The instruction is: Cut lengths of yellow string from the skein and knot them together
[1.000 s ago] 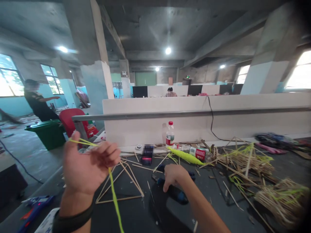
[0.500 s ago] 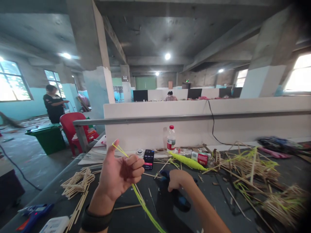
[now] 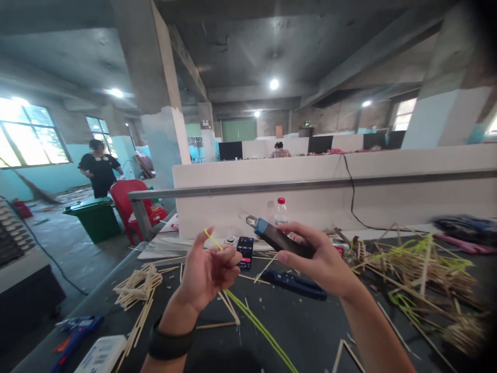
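Observation:
My left hand (image 3: pixel 207 274) is raised over the dark table with its fingers curled on a neon yellow-green string (image 3: pixel 264 327). One loop of the string passes over the thumb, and its long strands run down toward the table's near side. In my right hand (image 3: pixel 320 259) is a blue-and-black utility knife (image 3: pixel 276 238), its metal tip pointing up and left toward the string hand. Below that hand, a dark blue tool (image 3: pixel 297 284) lies flat on the table; its kind is unclear.
Bundled thin wooden sticks (image 3: pixel 137 287) lie left, beside a blue glue gun (image 3: pixel 79 336) and white box (image 3: pixel 103 355). A phone (image 3: pixel 245 253) and bottle (image 3: pixel 281 210) stand near the low white wall. Tangled sticks (image 3: pixel 430 269) cover the right. A person (image 3: pixel 100 171) stands far left.
My right hand has lifted from the table, bringing up the utility knife. My left hand keeps its grip on the string. The view has shifted, and the person at far left has turned.

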The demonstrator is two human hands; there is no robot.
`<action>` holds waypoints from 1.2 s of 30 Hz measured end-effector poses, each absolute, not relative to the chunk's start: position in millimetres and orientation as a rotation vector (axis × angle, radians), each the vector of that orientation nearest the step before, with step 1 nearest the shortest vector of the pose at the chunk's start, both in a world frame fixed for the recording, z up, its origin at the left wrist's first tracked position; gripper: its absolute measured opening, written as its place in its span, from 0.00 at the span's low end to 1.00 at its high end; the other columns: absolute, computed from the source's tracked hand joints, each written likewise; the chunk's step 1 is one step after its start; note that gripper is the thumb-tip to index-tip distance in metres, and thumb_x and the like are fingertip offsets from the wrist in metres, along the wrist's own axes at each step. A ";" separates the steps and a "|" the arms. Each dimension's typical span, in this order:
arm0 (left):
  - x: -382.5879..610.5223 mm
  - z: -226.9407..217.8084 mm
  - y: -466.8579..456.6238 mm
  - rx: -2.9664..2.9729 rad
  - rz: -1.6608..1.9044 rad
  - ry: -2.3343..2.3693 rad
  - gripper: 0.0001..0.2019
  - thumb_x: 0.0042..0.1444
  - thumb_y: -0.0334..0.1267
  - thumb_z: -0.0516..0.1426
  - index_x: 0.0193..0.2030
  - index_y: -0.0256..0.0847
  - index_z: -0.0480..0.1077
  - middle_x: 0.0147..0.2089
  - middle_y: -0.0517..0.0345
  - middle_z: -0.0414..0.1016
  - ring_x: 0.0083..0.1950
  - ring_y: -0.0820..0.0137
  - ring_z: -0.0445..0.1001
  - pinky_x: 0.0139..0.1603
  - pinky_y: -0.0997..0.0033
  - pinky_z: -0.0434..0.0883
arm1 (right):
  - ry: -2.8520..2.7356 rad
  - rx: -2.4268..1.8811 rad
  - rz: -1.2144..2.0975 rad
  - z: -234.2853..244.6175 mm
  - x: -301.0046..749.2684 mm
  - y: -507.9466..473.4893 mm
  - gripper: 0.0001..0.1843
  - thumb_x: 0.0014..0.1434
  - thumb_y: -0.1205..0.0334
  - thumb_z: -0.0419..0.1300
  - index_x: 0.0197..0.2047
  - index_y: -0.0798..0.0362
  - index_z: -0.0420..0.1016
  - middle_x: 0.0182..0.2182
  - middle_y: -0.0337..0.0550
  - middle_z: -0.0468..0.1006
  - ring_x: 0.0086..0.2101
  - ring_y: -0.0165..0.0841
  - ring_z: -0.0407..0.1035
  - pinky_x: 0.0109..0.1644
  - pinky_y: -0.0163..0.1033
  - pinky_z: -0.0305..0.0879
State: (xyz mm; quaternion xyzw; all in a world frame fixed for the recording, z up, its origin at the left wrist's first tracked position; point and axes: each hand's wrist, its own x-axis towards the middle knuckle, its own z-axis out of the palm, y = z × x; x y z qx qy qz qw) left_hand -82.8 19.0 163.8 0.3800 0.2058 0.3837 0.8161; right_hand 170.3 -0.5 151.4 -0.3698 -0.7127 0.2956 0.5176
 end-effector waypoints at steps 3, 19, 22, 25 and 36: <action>-81.0 161.7 22.5 0.831 0.799 0.453 0.29 0.53 0.64 0.54 0.22 0.42 0.48 0.24 0.67 0.46 0.21 0.80 0.42 0.19 0.75 0.40 | -1.756 -0.850 0.457 163.3 162.9 -15.0 0.22 0.52 0.57 0.72 0.51 0.44 0.77 0.38 0.40 0.79 0.30 0.32 0.72 0.30 0.36 0.67; -81.3 158.0 27.6 0.816 0.763 0.488 0.26 0.52 0.60 0.54 0.22 0.42 0.50 0.24 0.67 0.46 0.21 0.79 0.46 0.19 0.77 0.42 | -2.034 -1.089 -0.069 172.1 184.2 -26.8 0.17 0.57 0.55 0.66 0.51 0.40 0.81 0.45 0.42 0.80 0.38 0.37 0.76 0.40 0.39 0.70; -81.0 156.8 27.4 0.806 0.780 0.498 0.25 0.50 0.58 0.56 0.21 0.42 0.51 0.24 0.67 0.48 0.21 0.79 0.46 0.19 0.77 0.42 | -2.073 -1.124 -0.099 176.8 182.1 -35.8 0.19 0.58 0.57 0.65 0.53 0.39 0.80 0.48 0.41 0.80 0.39 0.37 0.76 0.41 0.39 0.70; -80.5 155.3 26.5 0.808 0.813 0.554 0.23 0.49 0.57 0.57 0.21 0.41 0.54 0.24 0.65 0.52 0.21 0.79 0.48 0.20 0.77 0.43 | -2.089 -1.152 -0.156 178.9 178.2 -40.9 0.19 0.58 0.57 0.65 0.53 0.35 0.80 0.48 0.38 0.80 0.37 0.35 0.77 0.39 0.38 0.70; -76.2 157.7 23.7 0.919 0.806 0.614 0.20 0.51 0.52 0.55 0.21 0.41 0.54 0.24 0.66 0.49 0.21 0.79 0.48 0.21 0.76 0.41 | -2.090 -1.185 -0.189 178.1 177.7 -40.9 0.18 0.59 0.56 0.64 0.53 0.33 0.78 0.48 0.34 0.79 0.37 0.34 0.76 0.38 0.38 0.68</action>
